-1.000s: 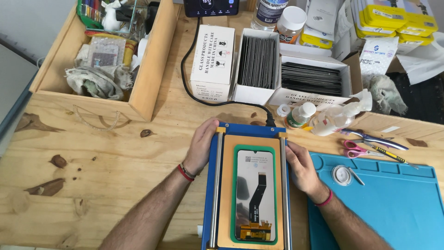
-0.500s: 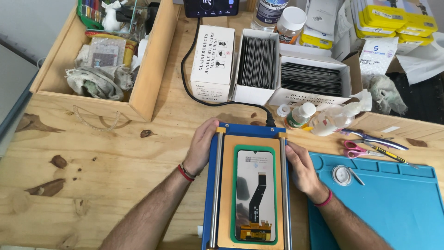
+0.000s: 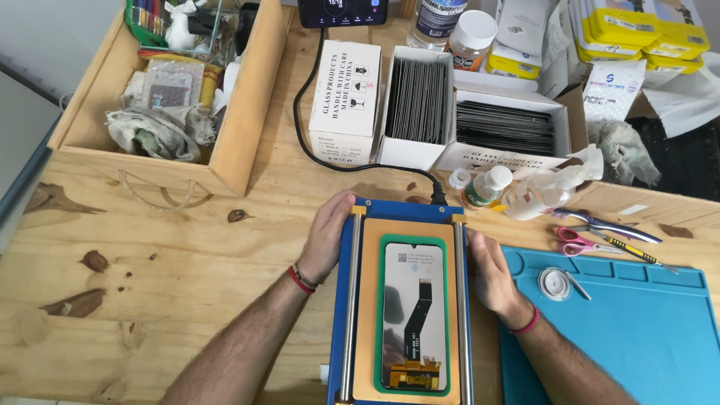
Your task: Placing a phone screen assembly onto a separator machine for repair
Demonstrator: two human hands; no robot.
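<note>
Left hand (image 3: 328, 238), right hand (image 3: 487, 274) seemingly flat against blue frame (image 3: 346, 300)

Blue heating plate (image 3: 405, 212) with steel rails, lower centre of frame, phone screen (image 3: 413, 315) face down in green mould (image 3: 380, 315), ribbon cable showing

Phone-repair workbench in a small workshop: knotty wooden table (image 3: 150, 285) carrying a blue heated separator plate (image 3: 405, 300) with a phone screen assembly (image 3: 413, 315) lying face down, flex cable showing. Open white boxes of stacked replacement glass panels (image 3: 420, 101), blue silicone work mat (image 3: 622, 322), pink-handled scissors (image 3: 574, 240), small solvent bottles (image 3: 487, 186). Wooden crate (image 3: 247, 105) of rags and oddments at the left.
</note>
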